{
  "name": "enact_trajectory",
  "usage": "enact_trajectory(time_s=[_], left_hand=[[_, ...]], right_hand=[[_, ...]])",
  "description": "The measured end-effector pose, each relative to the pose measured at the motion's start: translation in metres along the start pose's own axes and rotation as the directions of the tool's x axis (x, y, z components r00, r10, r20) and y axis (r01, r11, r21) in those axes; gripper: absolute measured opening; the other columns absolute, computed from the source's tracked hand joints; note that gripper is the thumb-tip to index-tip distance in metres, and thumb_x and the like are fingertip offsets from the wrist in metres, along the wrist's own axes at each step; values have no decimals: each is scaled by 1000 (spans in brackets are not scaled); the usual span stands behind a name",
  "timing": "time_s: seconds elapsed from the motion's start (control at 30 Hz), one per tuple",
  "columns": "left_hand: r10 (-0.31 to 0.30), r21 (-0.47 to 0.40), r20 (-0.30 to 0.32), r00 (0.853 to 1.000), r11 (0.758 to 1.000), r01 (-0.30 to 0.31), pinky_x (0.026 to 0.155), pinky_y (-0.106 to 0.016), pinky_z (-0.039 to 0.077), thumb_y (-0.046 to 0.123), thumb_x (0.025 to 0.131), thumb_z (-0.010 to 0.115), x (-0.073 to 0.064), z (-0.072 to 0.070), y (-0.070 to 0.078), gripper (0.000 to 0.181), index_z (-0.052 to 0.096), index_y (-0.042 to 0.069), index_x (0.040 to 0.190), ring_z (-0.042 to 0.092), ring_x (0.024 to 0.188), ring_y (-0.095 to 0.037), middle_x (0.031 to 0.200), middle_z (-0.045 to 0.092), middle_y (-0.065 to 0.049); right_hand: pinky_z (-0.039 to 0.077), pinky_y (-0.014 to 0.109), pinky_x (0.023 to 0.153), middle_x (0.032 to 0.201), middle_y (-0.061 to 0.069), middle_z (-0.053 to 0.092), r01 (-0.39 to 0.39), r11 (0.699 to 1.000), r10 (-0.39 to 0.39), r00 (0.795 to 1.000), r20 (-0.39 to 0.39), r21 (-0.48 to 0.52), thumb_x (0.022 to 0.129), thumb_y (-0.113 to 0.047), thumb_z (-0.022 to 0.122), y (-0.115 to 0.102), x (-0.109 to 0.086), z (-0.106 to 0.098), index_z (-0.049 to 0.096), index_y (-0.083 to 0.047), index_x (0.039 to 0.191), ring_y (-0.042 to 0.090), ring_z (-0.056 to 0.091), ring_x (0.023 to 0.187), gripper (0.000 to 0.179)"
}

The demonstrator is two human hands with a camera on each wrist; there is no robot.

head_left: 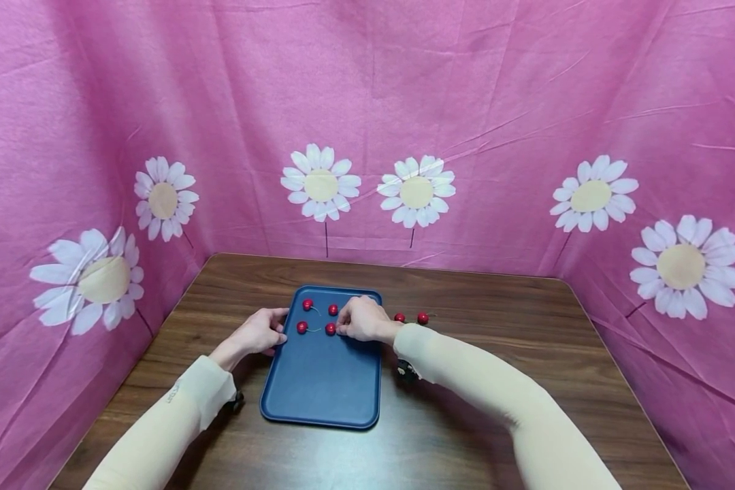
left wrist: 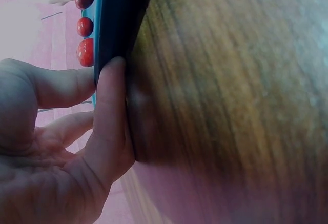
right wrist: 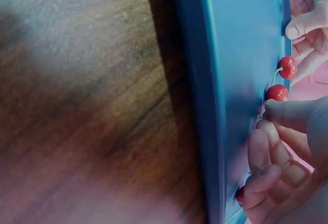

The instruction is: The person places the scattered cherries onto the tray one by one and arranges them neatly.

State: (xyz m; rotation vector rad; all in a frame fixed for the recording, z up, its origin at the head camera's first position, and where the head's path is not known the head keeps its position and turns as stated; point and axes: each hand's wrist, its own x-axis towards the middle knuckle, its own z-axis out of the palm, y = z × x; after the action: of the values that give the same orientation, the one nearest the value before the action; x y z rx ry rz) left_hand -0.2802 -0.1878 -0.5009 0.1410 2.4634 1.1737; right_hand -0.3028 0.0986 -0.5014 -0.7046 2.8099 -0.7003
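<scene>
A dark blue tray (head_left: pixel 324 384) lies on the table, with red cherries in two short rows near its far end. My left hand (head_left: pixel 262 332) grips the tray's left rim; in the left wrist view the thumb (left wrist: pixel 66 86) meets the rim and another finger lies along its outer side. Over the tray's far right part, my right hand (head_left: pixel 363 318) pinches the stem of the near right cherry (head_left: pixel 331 329), which sits at the fingertips. Around it are the far right cherry (head_left: pixel 333 309), the far left cherry (head_left: pixel 307 304) and the near left cherry (head_left: pixel 302 327).
Just right of the tray, two more cherries, one nearer (head_left: pixel 399 318) and one farther out (head_left: pixel 422 318), rest on the brown wooden table (head_left: pixel 496 381). A pink curtain (head_left: pixel 367 88) with white daisies surrounds the table's back and sides.
</scene>
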Motion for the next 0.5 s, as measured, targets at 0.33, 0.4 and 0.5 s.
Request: enact_trajectory(time_s=[0.33, 0.4, 0.5], left_hand=[[9, -11, -1, 1000, 1000, -9, 75, -40, 71, -5, 103, 68, 0, 2, -3, 72, 42, -1, 171, 69, 93, -23, 107, 60, -14], [10, -13, -1, 1000, 1000, -10, 75, -40, 71, -5, 103, 68, 1, 2, -3, 73, 42, -1, 171, 69, 92, -22, 106, 60, -14], [17, -9, -2, 1000, 1000, -17, 73, -39, 71, -5, 102, 68, 1, 1, -2, 73, 42, -2, 170, 68, 90, -22, 105, 60, -13]], right_hand=[[54, 31, 80, 88, -10, 79, -11, 1000, 11, 1000, 1, 8, 103, -28, 83, -1, -2, 1, 89, -26, 92, 11, 62, 87, 13], [54, 32, 80, 89, -9, 79, -17, 1000, 17, 1000, 5, 11, 103, -28, 82, -1, -3, 1, 89, -26, 93, 11, 62, 87, 12], [56, 32, 80, 90, -9, 79, -22, 1000, 22, 1000, 6, 16, 103, -27, 83, 0, -4, 1, 90, -25, 96, 11, 63, 88, 10]])
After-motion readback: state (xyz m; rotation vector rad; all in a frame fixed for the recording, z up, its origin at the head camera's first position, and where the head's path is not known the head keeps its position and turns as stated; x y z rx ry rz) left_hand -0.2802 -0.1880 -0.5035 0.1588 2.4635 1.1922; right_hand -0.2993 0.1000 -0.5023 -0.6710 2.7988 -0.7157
